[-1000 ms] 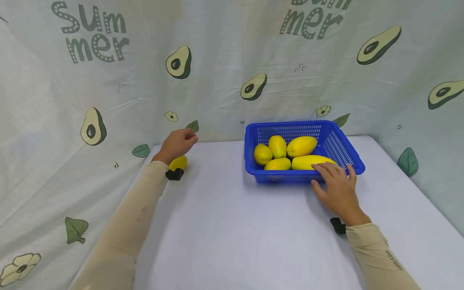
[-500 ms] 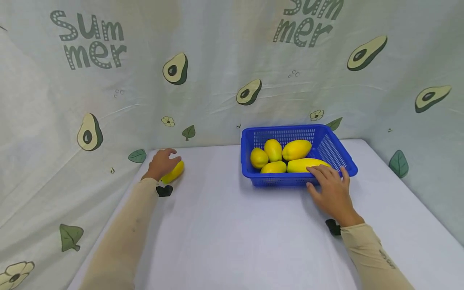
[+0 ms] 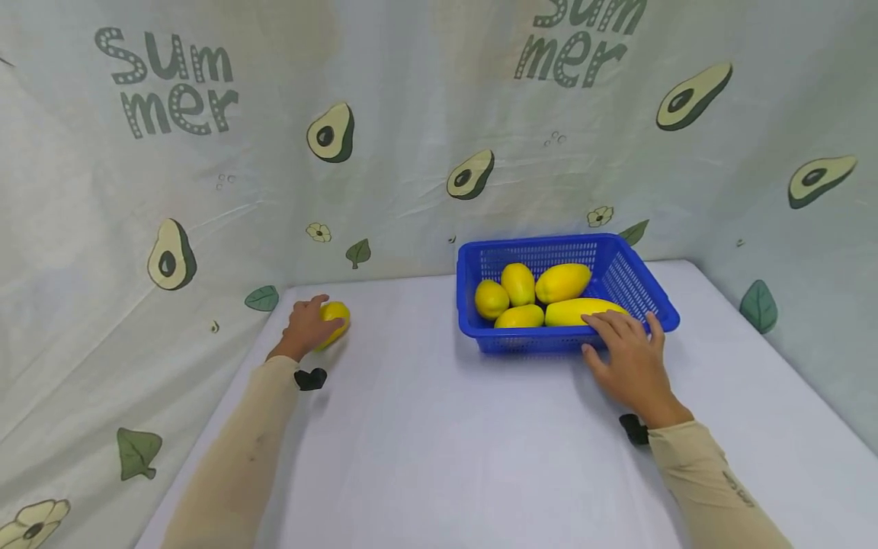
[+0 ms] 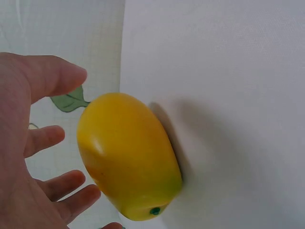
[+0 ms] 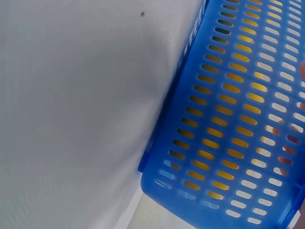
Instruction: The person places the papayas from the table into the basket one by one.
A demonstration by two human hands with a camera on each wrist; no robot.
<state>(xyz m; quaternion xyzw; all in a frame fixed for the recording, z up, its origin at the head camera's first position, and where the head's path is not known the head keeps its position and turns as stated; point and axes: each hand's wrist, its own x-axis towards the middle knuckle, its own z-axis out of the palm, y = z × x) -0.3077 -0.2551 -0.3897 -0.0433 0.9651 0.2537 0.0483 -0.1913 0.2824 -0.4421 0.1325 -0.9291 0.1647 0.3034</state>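
Observation:
A yellow mango (image 3: 334,314) with a small green stem end lies near the table's left edge. My left hand (image 3: 307,329) is at its left side, partly hiding it in the head view. In the left wrist view, the thumb (image 4: 57,76) and fingers are spread beside the mango (image 4: 128,152), with a gap at the thumb. My right hand (image 3: 632,367) holds the front rim of a blue plastic basket (image 3: 504,339), fingers over the rim and thumb outside. Through the slots of the basket (image 5: 228,105) in the right wrist view, fingertips show inside.
Several yellow fruits (image 3: 562,283) lie in the basket, one a longer yellow fruit (image 3: 572,312) by the front wall. White cloth covers the table (image 3: 439,442). A printed curtain (image 3: 405,114) hangs behind it and along the sides.
My left hand has come down from above the mango to its left side, and the fingers have spread around it. My right hand stays on the basket rim. The head view has shifted slightly.

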